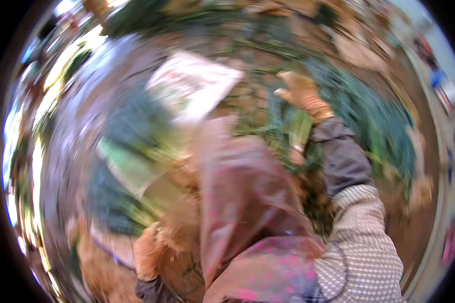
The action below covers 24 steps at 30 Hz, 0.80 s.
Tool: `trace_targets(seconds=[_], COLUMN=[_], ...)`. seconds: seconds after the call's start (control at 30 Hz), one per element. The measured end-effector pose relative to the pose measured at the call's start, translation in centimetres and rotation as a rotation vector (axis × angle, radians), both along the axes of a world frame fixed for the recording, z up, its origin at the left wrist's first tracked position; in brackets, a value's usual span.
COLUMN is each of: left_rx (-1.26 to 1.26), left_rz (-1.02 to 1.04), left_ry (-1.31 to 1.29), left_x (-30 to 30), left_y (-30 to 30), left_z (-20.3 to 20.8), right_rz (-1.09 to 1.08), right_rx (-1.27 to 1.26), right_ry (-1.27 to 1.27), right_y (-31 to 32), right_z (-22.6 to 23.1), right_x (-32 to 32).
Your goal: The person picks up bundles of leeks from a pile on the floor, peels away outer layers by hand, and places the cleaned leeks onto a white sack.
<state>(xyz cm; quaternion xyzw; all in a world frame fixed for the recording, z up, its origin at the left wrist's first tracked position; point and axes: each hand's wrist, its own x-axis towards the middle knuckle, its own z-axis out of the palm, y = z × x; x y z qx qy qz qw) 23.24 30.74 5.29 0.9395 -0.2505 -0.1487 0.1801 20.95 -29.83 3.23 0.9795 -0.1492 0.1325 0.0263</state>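
Observation:
My left hand [149, 255], in an orange-tan glove, is at the root end of a bundle of green onions or leeks [141, 108]. Blur and roots hide whether its fingers grip the stems. A pale green wrap [131, 166] lies across these blue-green leaves, and tangled brown roots [179, 222] stick out towards me. Stretched forward, my right hand [302, 93] wears a similar glove; its thumb and fingers are apart with nothing held. Just below that hand are pale green stalks [299, 129]. A white printed sheet or bag [192, 83] lies beyond the left bundle.
A large pile of similar long blue-green leaves [369, 111] spreads at the right. Brown ground [71, 146] with scattered leaf bits runs along the left. Pinkish-brown patterned cloth [253, 202] covers my front and blocks the middle. A pale strip of floor [432, 212] edges the far right.

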Motion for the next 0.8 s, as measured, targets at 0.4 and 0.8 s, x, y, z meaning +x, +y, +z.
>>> trace_targets(seconds=[0.4,0.8], left_rx=[-0.37,-0.407], left_rz=[-0.837,-0.175], left_ry=[0.011,0.883], left_x=[-8.0,-15.2], left_y=[-40.2,-55.5], left_z=[5.5,-21.0], right_rz=[-0.527,-1.157], right_rx=[0.742,0.745], right_ry=[1.158,-0.047], right_y=[31.9,-0.1], right_z=[-20.1,-7.8], right_x=[-61.7,-44.6])
